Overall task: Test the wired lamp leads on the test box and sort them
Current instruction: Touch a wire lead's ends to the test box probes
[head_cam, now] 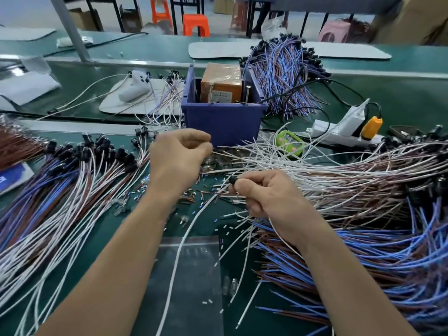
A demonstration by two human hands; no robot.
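A white-wired lamp lead with a black socket is pinched in the right hand, low over the green bench. The left hand curls just before the blue plastic test box; I cannot tell whether it grasps anything.

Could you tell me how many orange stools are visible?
2: near stool beyond the bench, top centre; far stool just left of it, cropped. Others may be hidden.
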